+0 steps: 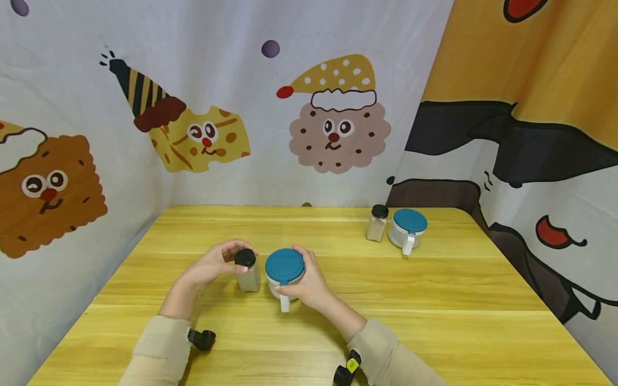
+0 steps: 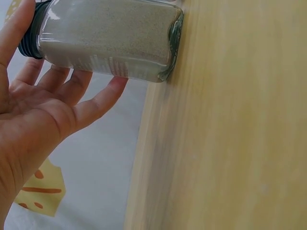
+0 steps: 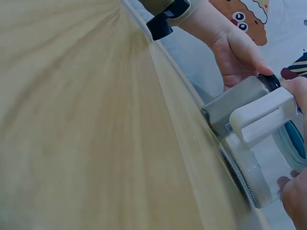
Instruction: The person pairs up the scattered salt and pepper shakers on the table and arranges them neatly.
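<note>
Near the middle of the table, a black-capped jar (image 1: 249,281) of pale contents is pinched by the left hand (image 1: 205,269), thumb at the cap (image 1: 245,258) and fingers spread along the far side – a grip by which, it is judged, a narrow, tall body is kept from tipping. Just to its right, a blue-lidded container (image 1: 285,264) is clasped by the right hand (image 1: 313,283), thumb at the front and fingers around the side; the handle (image 1: 285,304) is turned toward the person and not used as the hold, probably because a wide, round body is steadied better by its walls. Both items are held upright, with only a narrow gap seen between them from the head view. Farther back and to the right, a second jar (image 1: 376,228) and a second container (image 1: 401,237) are stood side by side, untouched, in the same jar-left order – likely a matching set. The surface is a pale yellow, wood-grained table (image 1: 415,305). The space behind is closed off by a fabric backdrop (image 1: 217,48), printed with cartoon biscuits and cheese in party hats; brown and orange shapes are shown at its right.
</note>
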Action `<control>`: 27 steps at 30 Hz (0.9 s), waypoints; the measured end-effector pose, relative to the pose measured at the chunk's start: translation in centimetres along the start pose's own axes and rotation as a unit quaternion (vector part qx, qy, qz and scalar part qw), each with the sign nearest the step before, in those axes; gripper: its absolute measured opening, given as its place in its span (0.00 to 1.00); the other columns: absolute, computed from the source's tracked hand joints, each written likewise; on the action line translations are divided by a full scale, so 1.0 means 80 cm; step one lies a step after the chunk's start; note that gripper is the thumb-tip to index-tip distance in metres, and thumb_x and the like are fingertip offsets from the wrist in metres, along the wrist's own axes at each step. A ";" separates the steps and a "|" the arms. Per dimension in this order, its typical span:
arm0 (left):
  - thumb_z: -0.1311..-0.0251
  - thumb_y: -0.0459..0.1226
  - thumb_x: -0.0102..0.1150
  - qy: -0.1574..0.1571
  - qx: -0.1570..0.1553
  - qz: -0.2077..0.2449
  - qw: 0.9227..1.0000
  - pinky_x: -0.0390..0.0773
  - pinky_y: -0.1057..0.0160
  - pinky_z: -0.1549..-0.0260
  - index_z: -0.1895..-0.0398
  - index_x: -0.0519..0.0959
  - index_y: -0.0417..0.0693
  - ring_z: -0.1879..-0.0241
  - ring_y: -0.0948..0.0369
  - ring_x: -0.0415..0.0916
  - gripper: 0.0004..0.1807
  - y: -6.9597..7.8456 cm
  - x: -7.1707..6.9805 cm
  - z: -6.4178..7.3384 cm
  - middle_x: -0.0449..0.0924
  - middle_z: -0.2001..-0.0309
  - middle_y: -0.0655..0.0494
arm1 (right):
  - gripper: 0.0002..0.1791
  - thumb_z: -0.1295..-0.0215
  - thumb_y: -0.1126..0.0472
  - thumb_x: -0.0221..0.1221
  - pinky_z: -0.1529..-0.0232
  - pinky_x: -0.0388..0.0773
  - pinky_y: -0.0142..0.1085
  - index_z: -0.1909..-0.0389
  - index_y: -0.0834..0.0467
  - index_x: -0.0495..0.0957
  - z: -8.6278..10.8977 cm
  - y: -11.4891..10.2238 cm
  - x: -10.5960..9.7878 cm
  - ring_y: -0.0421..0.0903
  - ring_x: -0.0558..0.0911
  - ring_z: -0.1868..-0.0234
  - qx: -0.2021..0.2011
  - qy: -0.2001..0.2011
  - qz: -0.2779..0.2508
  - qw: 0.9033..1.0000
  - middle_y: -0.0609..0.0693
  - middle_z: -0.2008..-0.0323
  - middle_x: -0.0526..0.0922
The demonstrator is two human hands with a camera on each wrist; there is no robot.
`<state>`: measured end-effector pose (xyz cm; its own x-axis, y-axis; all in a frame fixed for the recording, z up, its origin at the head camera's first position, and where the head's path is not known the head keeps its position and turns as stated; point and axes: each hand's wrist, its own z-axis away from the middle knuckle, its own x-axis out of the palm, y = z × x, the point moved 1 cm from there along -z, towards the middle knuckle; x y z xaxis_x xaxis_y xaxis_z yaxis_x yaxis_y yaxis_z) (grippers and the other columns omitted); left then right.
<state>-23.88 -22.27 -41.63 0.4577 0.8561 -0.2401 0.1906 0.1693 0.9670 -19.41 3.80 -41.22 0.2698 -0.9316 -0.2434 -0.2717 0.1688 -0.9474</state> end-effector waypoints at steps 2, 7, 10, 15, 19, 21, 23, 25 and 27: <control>0.46 0.31 0.69 0.001 -0.002 0.002 1.000 0.73 0.57 0.52 0.44 0.72 0.36 0.50 0.50 0.71 0.26 0.000 0.000 0.000 0.74 0.46 0.41 | 0.51 0.57 0.69 0.73 0.42 0.64 0.56 0.31 0.65 0.56 0.000 0.000 0.001 0.61 0.68 0.41 0.003 -0.001 0.000 1.000 0.63 0.41 0.63; 0.47 0.32 0.69 0.004 -0.007 0.002 1.000 0.73 0.58 0.52 0.44 0.72 0.35 0.50 0.49 0.71 0.27 0.001 0.001 0.000 0.74 0.46 0.41 | 0.52 0.58 0.70 0.73 0.42 0.64 0.57 0.31 0.65 0.55 -0.003 0.009 0.002 0.62 0.68 0.41 0.005 -0.001 0.001 1.000 0.63 0.41 0.62; 0.47 0.32 0.69 0.004 -0.009 0.004 1.000 0.73 0.57 0.53 0.43 0.72 0.34 0.50 0.49 0.71 0.28 0.001 0.001 0.000 0.75 0.46 0.42 | 0.54 0.59 0.68 0.74 0.42 0.64 0.57 0.30 0.62 0.55 -0.008 0.030 0.005 0.60 0.68 0.40 0.006 -0.003 0.008 1.000 0.61 0.40 0.62; 0.47 0.31 0.69 -0.001 -0.009 0.002 1.000 0.73 0.58 0.53 0.44 0.72 0.35 0.51 0.49 0.70 0.27 0.000 0.001 0.000 0.75 0.46 0.42 | 0.56 0.59 0.62 0.77 0.41 0.64 0.54 0.29 0.57 0.54 -0.014 0.055 0.007 0.56 0.68 0.40 0.007 -0.008 0.020 1.000 0.57 0.39 0.61; 0.46 0.31 0.68 -0.005 -0.007 -0.002 1.000 0.73 0.58 0.53 0.44 0.71 0.34 0.51 0.49 0.71 0.26 -0.002 0.001 0.000 0.75 0.46 0.41 | 0.57 0.60 0.59 0.77 0.41 0.63 0.55 0.29 0.59 0.54 -0.013 0.057 0.008 0.56 0.68 0.41 0.002 -0.011 0.022 1.000 0.57 0.39 0.61; 0.46 0.32 0.68 -0.005 -0.008 -0.004 1.000 0.73 0.58 0.53 0.43 0.71 0.34 0.51 0.49 0.71 0.27 -0.002 0.001 0.000 0.74 0.46 0.41 | 0.57 0.59 0.59 0.77 0.41 0.63 0.55 0.29 0.59 0.53 -0.013 0.057 0.008 0.57 0.68 0.40 0.001 -0.013 0.023 1.000 0.58 0.38 0.60; 0.45 0.32 0.68 -0.004 -0.010 -0.004 1.000 0.73 0.58 0.53 0.43 0.71 0.34 0.51 0.49 0.70 0.27 -0.002 0.001 -0.001 0.74 0.46 0.41 | 0.58 0.59 0.59 0.77 0.41 0.63 0.56 0.28 0.57 0.52 -0.013 0.055 0.008 0.57 0.68 0.40 0.001 -0.014 0.022 1.000 0.58 0.37 0.59; 0.45 0.33 0.68 -0.002 -0.012 -0.004 1.000 0.72 0.57 0.53 0.43 0.71 0.34 0.51 0.49 0.70 0.27 -0.001 0.002 -0.001 0.74 0.46 0.41 | 0.59 0.58 0.59 0.77 0.41 0.62 0.56 0.27 0.56 0.51 -0.012 0.054 0.008 0.57 0.67 0.40 0.002 -0.015 0.022 1.000 0.59 0.36 0.58; 0.46 0.33 0.69 -0.001 -0.013 -0.003 1.000 0.72 0.57 0.52 0.43 0.71 0.35 0.51 0.49 0.70 0.27 0.000 0.002 -0.001 0.74 0.46 0.42 | 0.59 0.58 0.59 0.77 0.40 0.62 0.56 0.27 0.55 0.50 -0.012 0.053 0.008 0.57 0.67 0.39 0.003 -0.017 0.022 1.000 0.59 0.35 0.57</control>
<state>-23.84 -22.09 -41.67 0.4590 0.8537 -0.2460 0.1710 0.1868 0.9674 -21.29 3.64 -45.22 0.2893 -0.9114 -0.2926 -0.2792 0.2121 -0.9365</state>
